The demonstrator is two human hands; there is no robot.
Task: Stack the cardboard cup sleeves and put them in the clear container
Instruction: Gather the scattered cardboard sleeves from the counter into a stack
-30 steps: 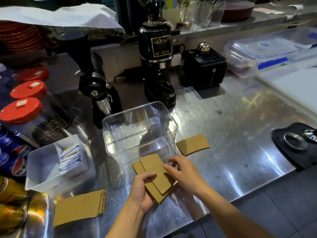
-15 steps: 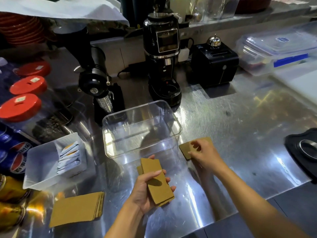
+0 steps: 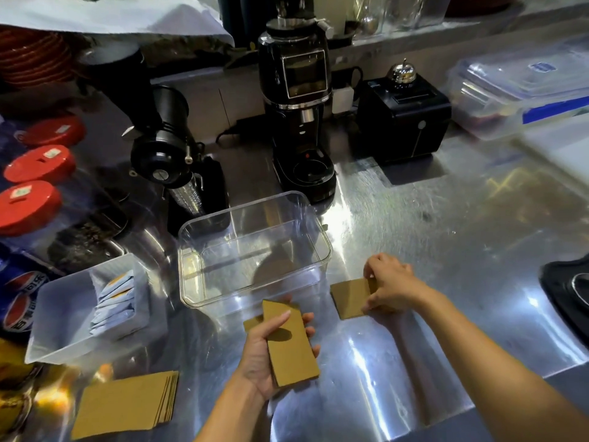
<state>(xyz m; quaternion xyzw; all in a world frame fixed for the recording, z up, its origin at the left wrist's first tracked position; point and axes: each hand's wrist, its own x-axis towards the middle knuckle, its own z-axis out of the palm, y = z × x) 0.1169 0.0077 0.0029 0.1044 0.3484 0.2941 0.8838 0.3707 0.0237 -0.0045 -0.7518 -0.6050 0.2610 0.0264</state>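
Note:
My left hand [image 3: 266,355] grips a small bundle of brown cardboard cup sleeves [image 3: 291,349] just in front of the clear container [image 3: 191,247], which stands empty on the steel counter. Right of the container, a single flat sleeve [image 3: 349,298] lies on the counter with the fingers of my right hand [image 3: 389,283] pinching its right end. Whether this sleeve is lifted or still flat on the steel, I cannot tell. A neat stack of several more sleeves [image 3: 127,406] rests at the near left of the counter.
Two black grinders [image 3: 299,103] [image 3: 169,148] and a black box with a bell [image 3: 404,113] stand behind the container. A white tray of sachets [image 3: 57,314], red-lidded jars [image 3: 27,205] and cans crowd the left. A black mat [image 3: 564,288] lies at the right edge.
My right hand left the bundle and reached right to the lone sleeve, closing its fingers on it. My left hand has raised the bundle off the counter and keeps holding it.

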